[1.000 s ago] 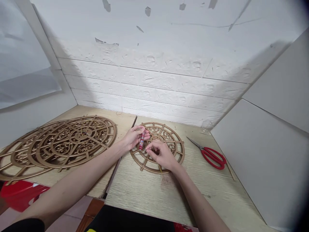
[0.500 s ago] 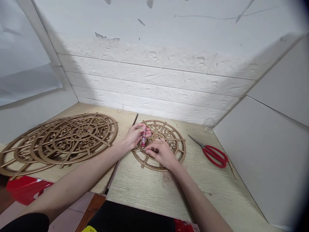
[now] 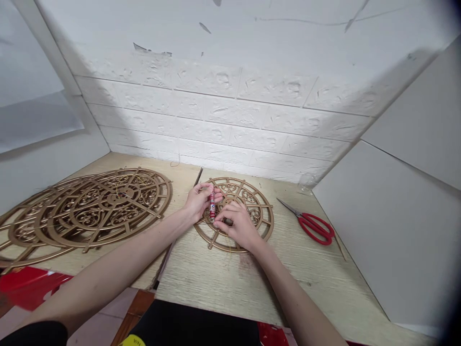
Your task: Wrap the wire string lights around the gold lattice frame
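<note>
My left hand (image 3: pixel 198 202) is closed on a small red printed tube (image 3: pixel 212 206), held between thumb and fingers and pointing toward me. At the tube's near end, my right hand (image 3: pixel 238 223) has its thumb and fingertips pinched together. What they hold there is too small to make out. A thin yellow thread (image 3: pixel 229 242) hangs below the right hand. Both hands are over a round gold openwork ornament (image 3: pixel 271 216) lying on the wooden board; they cover part of its left side and middle.
Several similar gold openwork rounds (image 3: pixel 108 235) lie overlapping at the left, with a loose yellow thread (image 3: pixel 139 180) on top. Red-handled scissors (image 3: pixel 317 228) rest at the right beside a thin stick (image 3: pixel 340 246). A white brick-patterned wall (image 3: pixel 216 115) stands behind, with white panels at both sides.
The whole view has shifted slightly, so things sit a little further left. Both hands keep nearly the same pose around the red tube.
</note>
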The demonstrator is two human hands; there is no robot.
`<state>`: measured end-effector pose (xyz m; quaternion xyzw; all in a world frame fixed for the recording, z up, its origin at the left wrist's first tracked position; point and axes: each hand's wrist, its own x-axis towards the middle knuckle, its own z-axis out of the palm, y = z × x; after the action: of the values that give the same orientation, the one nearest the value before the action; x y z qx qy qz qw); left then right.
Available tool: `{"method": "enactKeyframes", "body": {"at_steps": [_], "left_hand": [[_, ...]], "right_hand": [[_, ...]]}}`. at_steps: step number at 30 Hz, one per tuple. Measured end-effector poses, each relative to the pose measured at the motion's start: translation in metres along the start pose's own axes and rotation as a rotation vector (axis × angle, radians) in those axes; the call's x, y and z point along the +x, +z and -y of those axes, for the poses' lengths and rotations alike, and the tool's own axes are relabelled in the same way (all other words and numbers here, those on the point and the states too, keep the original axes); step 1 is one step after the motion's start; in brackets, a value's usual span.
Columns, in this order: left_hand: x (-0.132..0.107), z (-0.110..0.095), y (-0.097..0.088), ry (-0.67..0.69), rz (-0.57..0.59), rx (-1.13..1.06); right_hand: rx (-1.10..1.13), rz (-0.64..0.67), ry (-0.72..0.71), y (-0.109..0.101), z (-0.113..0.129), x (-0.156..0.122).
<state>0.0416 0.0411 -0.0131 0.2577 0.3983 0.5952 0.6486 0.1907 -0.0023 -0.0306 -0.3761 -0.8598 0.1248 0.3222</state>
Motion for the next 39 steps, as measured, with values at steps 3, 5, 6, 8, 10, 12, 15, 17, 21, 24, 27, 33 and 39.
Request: {"method": "enactKeyframes", "body": {"at_steps": [3,5,6,8,10,12,15,17,21,24,27,33,39], "left_hand": [[-0.001,0.0,0.001,0.004,-0.008,0.0],[-0.002,-0.001,0.002,0.003,-0.013,-0.001],[-0.002,-0.001,0.002,0.003,-0.016,-0.001],[-0.002,-0.001,0.003,0.003,-0.018,0.002],[-0.003,-0.002,0.004,0.003,-0.018,0.004],[-0.004,-0.002,0.004,0.003,-0.019,0.009],[-0.005,-0.003,0.005,0.004,-0.017,0.019],[-0.005,-0.003,0.005,0.005,-0.01,0.023],[-0.005,-0.003,0.004,0.006,-0.002,0.016],[-0.005,-0.002,0.005,0.012,-0.011,0.022],[-0.005,-0.002,0.005,0.017,-0.007,0.03],[-0.007,-0.001,0.007,0.05,0.007,0.059],[-0.01,-0.003,0.008,0.054,-0.013,0.094]], "right_hand": [[-0.013,0.007,-0.002,0.001,0.0,0.0],[-0.011,0.006,0.004,0.002,0.0,0.0],[-0.006,0.002,0.012,0.003,0.0,-0.001],[0.01,-0.011,0.032,0.004,-0.001,-0.001],[0.025,-0.025,0.049,0.005,-0.001,-0.001],[0.036,-0.033,0.053,0.006,-0.002,-0.001],[0.033,-0.036,0.049,0.007,-0.001,-0.001],[0.02,-0.029,0.041,0.007,0.001,-0.001],[-0.027,-0.008,0.012,0.006,0.005,-0.001],[-0.068,-0.006,-0.022,0.005,0.008,-0.002],[-0.11,-0.007,-0.036,0.005,0.01,-0.001],[-0.188,-0.019,-0.07,0.007,0.009,-0.001],[-0.241,-0.055,-0.108,0.01,0.002,-0.002]]}}
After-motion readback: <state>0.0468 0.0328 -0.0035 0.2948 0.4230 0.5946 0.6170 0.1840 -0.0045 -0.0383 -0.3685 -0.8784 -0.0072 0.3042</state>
